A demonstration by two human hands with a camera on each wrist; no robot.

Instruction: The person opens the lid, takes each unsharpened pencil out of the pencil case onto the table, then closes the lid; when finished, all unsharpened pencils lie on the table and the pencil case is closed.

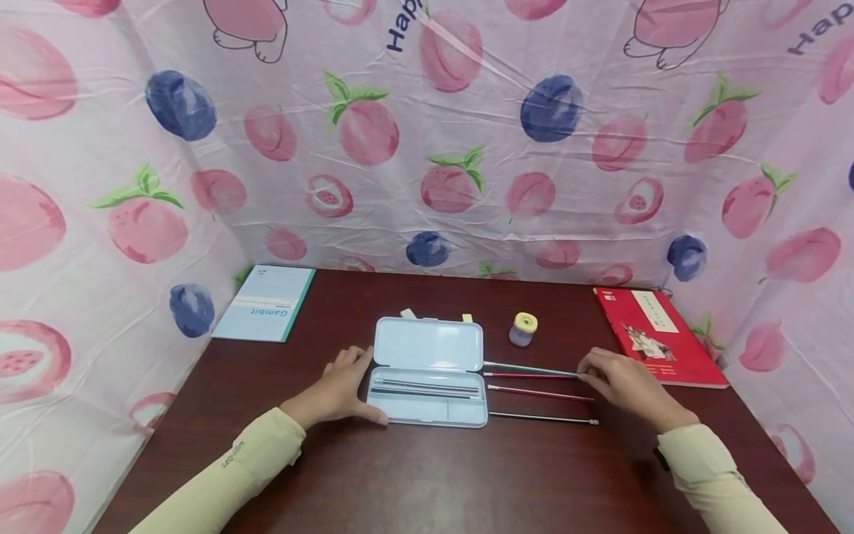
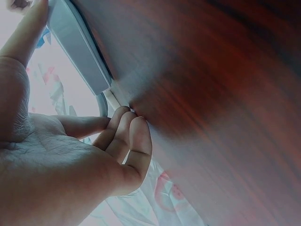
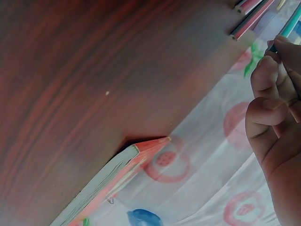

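A light-blue pencil case [image 1: 427, 345] lies open on the table, its lid tipped back and several dark pencils [image 1: 427, 387] in its long compartment. At its left end rests my left hand [image 1: 339, 387], thumb [image 2: 23, 33] along the front edge and index finger by the lid. My right hand [image 1: 620, 382] pinches the end of a teal pencil [image 3: 288, 27] between thumb and fingertips. Right of the case, two red pencils [image 1: 540, 392] and a dark pencil [image 1: 543, 417] lie roughly side by side.
Behind the case stands a small yellow-topped jar [image 1: 523, 328], near a white block [image 1: 408, 314] and a yellow one [image 1: 467, 318]. A pale notebook [image 1: 267, 304] lies back left, a red book [image 1: 657, 337] back right. Fruit-printed cloth [image 1: 427, 148] encloses the table's back and sides.
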